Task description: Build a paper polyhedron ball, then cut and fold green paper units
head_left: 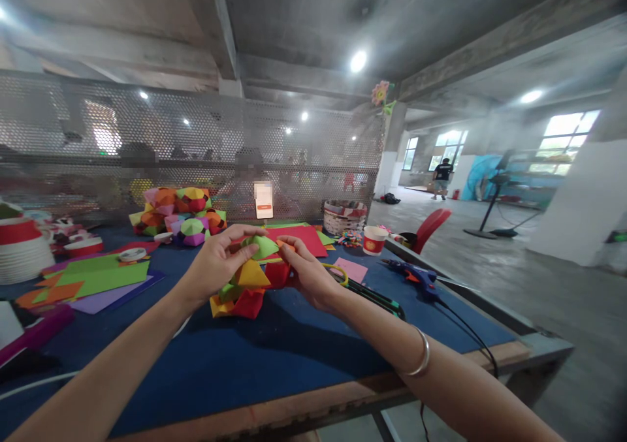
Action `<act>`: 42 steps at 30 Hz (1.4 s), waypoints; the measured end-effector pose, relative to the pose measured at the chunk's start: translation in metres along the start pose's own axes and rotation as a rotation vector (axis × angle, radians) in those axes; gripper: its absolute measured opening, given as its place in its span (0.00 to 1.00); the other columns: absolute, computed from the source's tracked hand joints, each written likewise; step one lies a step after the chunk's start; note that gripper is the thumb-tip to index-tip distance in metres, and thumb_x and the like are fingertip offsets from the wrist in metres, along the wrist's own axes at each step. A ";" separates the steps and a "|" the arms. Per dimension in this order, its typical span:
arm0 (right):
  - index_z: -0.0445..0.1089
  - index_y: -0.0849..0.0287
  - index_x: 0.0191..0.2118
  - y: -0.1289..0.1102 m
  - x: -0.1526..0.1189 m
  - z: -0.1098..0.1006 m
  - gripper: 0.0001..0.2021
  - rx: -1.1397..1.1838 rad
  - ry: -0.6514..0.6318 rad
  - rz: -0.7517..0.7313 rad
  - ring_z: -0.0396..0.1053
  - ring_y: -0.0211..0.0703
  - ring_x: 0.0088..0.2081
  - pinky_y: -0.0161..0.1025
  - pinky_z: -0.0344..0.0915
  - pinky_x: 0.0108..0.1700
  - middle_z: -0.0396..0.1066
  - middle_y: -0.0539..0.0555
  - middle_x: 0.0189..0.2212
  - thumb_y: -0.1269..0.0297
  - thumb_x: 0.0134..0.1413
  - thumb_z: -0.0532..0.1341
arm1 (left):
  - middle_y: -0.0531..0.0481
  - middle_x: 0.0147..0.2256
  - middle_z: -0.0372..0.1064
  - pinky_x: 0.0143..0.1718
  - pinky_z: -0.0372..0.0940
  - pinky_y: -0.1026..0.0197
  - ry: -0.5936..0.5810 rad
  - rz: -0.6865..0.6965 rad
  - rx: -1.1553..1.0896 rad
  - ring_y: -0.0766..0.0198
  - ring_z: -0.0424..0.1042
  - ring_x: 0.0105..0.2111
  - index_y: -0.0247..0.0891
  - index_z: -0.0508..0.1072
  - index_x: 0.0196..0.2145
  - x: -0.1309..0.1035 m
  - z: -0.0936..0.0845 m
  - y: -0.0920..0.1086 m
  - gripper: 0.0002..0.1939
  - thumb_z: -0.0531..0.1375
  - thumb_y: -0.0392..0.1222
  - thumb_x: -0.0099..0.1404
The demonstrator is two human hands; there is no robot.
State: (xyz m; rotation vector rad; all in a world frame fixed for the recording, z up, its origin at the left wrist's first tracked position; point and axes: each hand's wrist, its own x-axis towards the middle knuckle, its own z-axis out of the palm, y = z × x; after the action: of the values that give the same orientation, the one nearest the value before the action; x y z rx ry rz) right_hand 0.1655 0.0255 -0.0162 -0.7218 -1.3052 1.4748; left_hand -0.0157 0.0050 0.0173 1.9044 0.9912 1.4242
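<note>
Both my hands hold a many-coloured folded-paper model [252, 275] over the front half of the blue table [294, 357]. My left hand [220, 259] pinches its light green top piece from the left. On the other side my right hand [308, 269] has its thumb and fingers closed on an orange bit of paper beside the green piece. Yellow and red folded units show below my fingers, and the lowest ones are near the tabletop; whether they touch it I cannot tell. My right palm hides part of the model's right side.
Finished paper balls [183, 213] are piled at the back left, near loose coloured sheets [105, 275]. A phone [264, 200] stands behind my hands. On the right are a woven basket [344, 217], a paper cup [374, 240] and a blue glue gun [416, 277] with a cord.
</note>
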 end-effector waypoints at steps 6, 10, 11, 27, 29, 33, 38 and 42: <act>0.63 0.50 0.49 0.002 0.001 -0.002 0.20 -0.004 -0.004 0.004 0.70 0.39 0.36 0.37 0.68 0.35 0.71 0.47 0.40 0.48 0.56 0.66 | 0.44 0.49 0.74 0.53 0.70 0.48 -0.001 0.138 0.137 0.53 0.75 0.50 0.42 0.79 0.44 -0.001 0.004 -0.007 0.13 0.62 0.47 0.64; 0.63 0.49 0.50 0.004 0.002 -0.004 0.20 -0.012 -0.012 0.014 0.69 0.40 0.35 0.37 0.67 0.32 0.70 0.47 0.40 0.48 0.57 0.66 | 0.45 0.48 0.73 0.52 0.70 0.49 0.016 0.180 0.236 0.54 0.73 0.51 0.44 0.80 0.43 -0.002 0.009 -0.009 0.11 0.61 0.45 0.64; 0.63 0.49 0.50 0.004 0.001 -0.004 0.20 -0.013 -0.013 0.016 0.69 0.39 0.34 0.37 0.67 0.32 0.71 0.47 0.39 0.49 0.57 0.66 | 0.45 0.49 0.73 0.51 0.70 0.50 0.015 0.181 0.246 0.54 0.73 0.51 0.44 0.80 0.43 -0.002 0.010 -0.010 0.11 0.61 0.45 0.64; 0.54 0.46 0.59 -0.003 -0.004 -0.001 0.44 0.013 -0.091 -0.033 0.75 0.48 0.45 0.48 0.75 0.46 0.67 0.55 0.53 0.56 0.39 0.78 | 0.47 0.36 0.80 0.35 0.74 0.60 0.124 -0.283 -0.276 0.59 0.79 0.34 0.40 0.78 0.50 0.001 0.003 -0.002 0.23 0.71 0.44 0.56; 0.52 0.45 0.62 -0.002 -0.004 -0.001 0.48 -0.024 -0.126 -0.068 0.75 0.48 0.47 0.49 0.74 0.50 0.64 0.56 0.57 0.58 0.37 0.79 | 0.48 0.33 0.80 0.31 0.73 0.63 0.176 -0.360 -0.357 0.62 0.78 0.30 0.38 0.78 0.49 0.001 0.004 0.000 0.21 0.70 0.40 0.57; 0.53 0.44 0.64 0.002 -0.002 -0.006 0.50 -0.113 -0.200 -0.136 0.75 0.45 0.48 0.50 0.71 0.57 0.61 0.57 0.62 0.61 0.36 0.79 | 0.46 0.36 0.80 0.34 0.74 0.64 0.215 -0.409 -0.456 0.63 0.79 0.33 0.36 0.78 0.46 0.003 0.006 0.003 0.15 0.68 0.35 0.60; 0.63 0.50 0.57 0.004 0.002 -0.009 0.38 -0.115 -0.222 -0.152 0.75 0.43 0.45 0.48 0.72 0.54 0.68 0.56 0.57 0.62 0.39 0.78 | 0.44 0.47 0.78 0.39 0.74 0.64 0.174 -0.417 -0.486 0.61 0.79 0.43 0.38 0.73 0.54 0.002 0.007 0.009 0.18 0.63 0.36 0.67; 0.65 0.50 0.56 0.002 0.002 -0.008 0.36 -0.047 -0.178 -0.163 0.75 0.45 0.46 0.47 0.72 0.54 0.69 0.56 0.56 0.62 0.39 0.78 | 0.41 0.55 0.72 0.39 0.72 0.65 0.184 -0.356 -0.404 0.59 0.76 0.50 0.39 0.69 0.56 0.001 0.006 0.009 0.19 0.61 0.40 0.69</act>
State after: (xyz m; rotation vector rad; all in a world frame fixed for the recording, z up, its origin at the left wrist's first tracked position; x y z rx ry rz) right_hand 0.1714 0.0300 -0.0201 -0.5095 -1.5024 1.4046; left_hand -0.0074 0.0006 0.0235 1.2568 0.9785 1.4678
